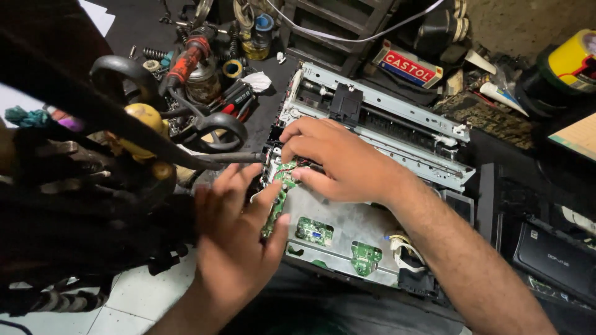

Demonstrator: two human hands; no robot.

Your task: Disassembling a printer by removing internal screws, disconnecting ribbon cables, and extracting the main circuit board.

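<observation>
A stripped printer chassis (397, 118) of grey metal lies in the middle of a cluttered dark bench. A narrow green circuit board (277, 200) stands along its left edge. My left hand (236, 242) presses flat against that board from the left, thumb under its lower end. My right hand (338, 161) comes from the right and pinches the board's upper end with its fingertips. Two smaller green boards (315, 230) show through openings in the metal plate (347, 220) below my right wrist.
Black-handled scissors (186, 130) and a red-handled tool (189, 56) hang or lie at the left among jars and tape rolls. A yellow tape roll (574, 59) sits at far right, a black device (552, 254) at lower right. White tiled floor (143, 298) shows below.
</observation>
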